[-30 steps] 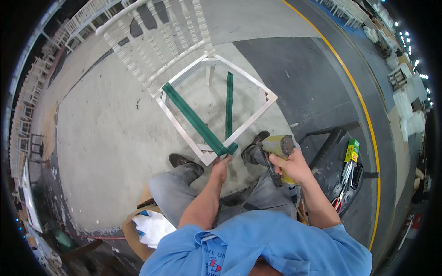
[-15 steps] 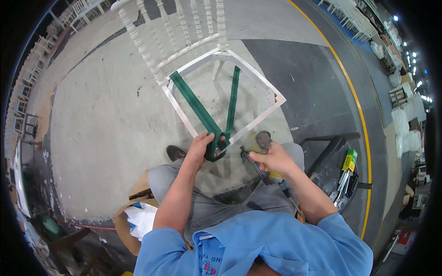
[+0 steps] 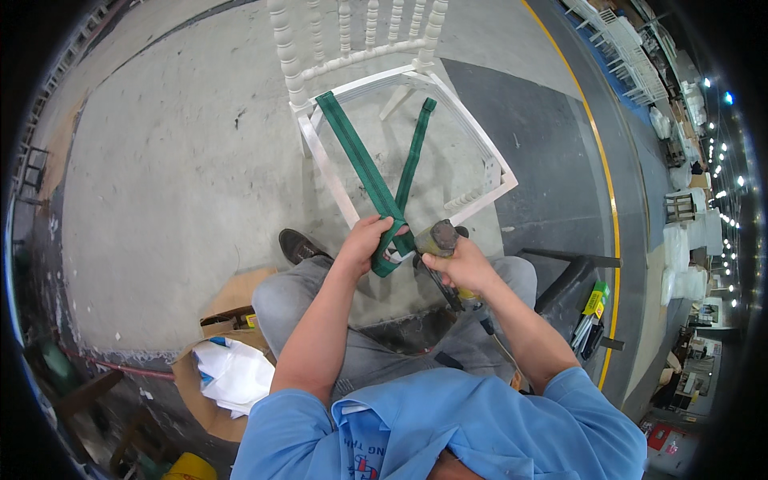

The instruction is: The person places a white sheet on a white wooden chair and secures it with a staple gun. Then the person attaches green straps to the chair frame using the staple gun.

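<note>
A white wooden chair (image 3: pixel 332 178) with turned back spindles stands before me, its seat frame open in the middle. Green webbing (image 3: pixel 358 160) with dark stripes runs in a V from the far side of the frame to the near corner. My left hand (image 3: pixel 366 242) pinches the webbing at that corner, where its loose end folds back in a loop. Wrapped round the grip of a worn, yellowish staple gun (image 3: pixel 440 237) is my right hand (image 3: pixel 466 266). The gun's head is right beside the webbing at the corner; whether they touch is hidden.
A cardboard box (image 3: pixel 192 392) with white sheets sits at my left. On my right, a dark stand (image 3: pixel 564 280) holds a green-and-yellow box (image 3: pixel 596 298) and metal tools. A yellow line (image 3: pixel 602 172) crosses the floor. White chairs (image 3: pixel 628 60) line the far right.
My right hand has brought the staple gun left, up against the corner with the webbing. The left hand still pinches the strap. The whole view has shifted, placing the chair farther right and higher.
</note>
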### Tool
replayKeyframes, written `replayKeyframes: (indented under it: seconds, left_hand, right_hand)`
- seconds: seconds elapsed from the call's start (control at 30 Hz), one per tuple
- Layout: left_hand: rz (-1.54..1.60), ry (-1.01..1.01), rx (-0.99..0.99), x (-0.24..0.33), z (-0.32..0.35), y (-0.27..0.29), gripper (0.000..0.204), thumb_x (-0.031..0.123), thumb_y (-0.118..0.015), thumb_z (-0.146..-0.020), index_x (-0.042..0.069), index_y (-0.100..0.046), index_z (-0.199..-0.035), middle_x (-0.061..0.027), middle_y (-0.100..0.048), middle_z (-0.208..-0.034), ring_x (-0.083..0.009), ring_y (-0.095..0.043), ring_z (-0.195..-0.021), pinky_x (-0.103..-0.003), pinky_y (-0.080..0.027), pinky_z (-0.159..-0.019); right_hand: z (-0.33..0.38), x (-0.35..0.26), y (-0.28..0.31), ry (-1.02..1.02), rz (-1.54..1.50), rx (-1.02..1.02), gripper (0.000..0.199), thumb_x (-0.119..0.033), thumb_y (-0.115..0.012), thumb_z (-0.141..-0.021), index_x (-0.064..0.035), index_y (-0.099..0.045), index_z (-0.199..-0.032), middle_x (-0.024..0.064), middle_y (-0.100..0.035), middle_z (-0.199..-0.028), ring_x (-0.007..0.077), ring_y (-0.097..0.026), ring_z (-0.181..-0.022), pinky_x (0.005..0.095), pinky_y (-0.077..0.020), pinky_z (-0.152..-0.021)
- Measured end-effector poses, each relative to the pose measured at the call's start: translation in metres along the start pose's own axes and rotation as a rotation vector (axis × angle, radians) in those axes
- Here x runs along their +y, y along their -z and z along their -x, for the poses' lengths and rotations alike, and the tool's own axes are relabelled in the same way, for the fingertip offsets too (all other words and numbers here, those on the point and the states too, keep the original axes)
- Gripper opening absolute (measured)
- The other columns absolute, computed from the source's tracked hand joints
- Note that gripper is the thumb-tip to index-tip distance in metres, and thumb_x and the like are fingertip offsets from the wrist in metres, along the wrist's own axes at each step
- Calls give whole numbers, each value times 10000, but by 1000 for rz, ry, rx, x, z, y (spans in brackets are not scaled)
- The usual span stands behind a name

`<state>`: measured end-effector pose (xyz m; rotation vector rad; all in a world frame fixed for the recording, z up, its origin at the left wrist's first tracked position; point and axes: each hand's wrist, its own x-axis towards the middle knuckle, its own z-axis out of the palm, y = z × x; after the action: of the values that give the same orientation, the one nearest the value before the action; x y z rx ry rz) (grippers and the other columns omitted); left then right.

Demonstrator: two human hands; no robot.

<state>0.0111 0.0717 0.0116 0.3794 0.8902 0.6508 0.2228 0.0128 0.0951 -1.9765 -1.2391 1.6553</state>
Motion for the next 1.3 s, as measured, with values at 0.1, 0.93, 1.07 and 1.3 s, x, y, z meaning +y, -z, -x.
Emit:
replayKeyframes:
  seconds: [0.1,0.93,1.07,1.3]
  left_hand:
    - [42,18,3,-2,-1,4,275,160,-534,-1036,-62,-637,-1162,-147,-744,-1062,-201,-727,-892,-340,-602,-750]
    - [-191,0,-109,-2,5,3,340,205,-592,-1014,-50,-618,-1238,-131,-753,-1112,-216,-724,-958,-357,-589,-771]
    - [-260,37,-130,-27,19,-5,346,231,-559,-1039,-22,-591,-1273,-158,-737,-1139,-262,-711,-1002,-415,-595,-784]
    - [77,215,-127,-95,24,-36,563,512,-578,-1015,27,-547,-1300,-197,-691,-1158,-380,-659,-1081,-531,-521,-1003]
  right_hand:
    - [3,-7,-4,0,37,-15,381,-252,-787,-903,-26,-656,-1180,15,-664,-821,99,-553,-536,286,-460,-485]
    - [145,19,121,141,-265,367,317,-253,-764,-939,-16,-653,-1118,31,-650,-842,117,-609,-616,281,-507,-549]
    - [225,86,195,61,-366,726,341,-304,-769,-935,-35,-663,-1114,35,-674,-875,111,-610,-651,286,-510,-563]
    - [258,246,218,-158,-803,711,466,-360,-782,-918,-22,-612,-1191,61,-645,-977,161,-642,-666,321,-546,-549]
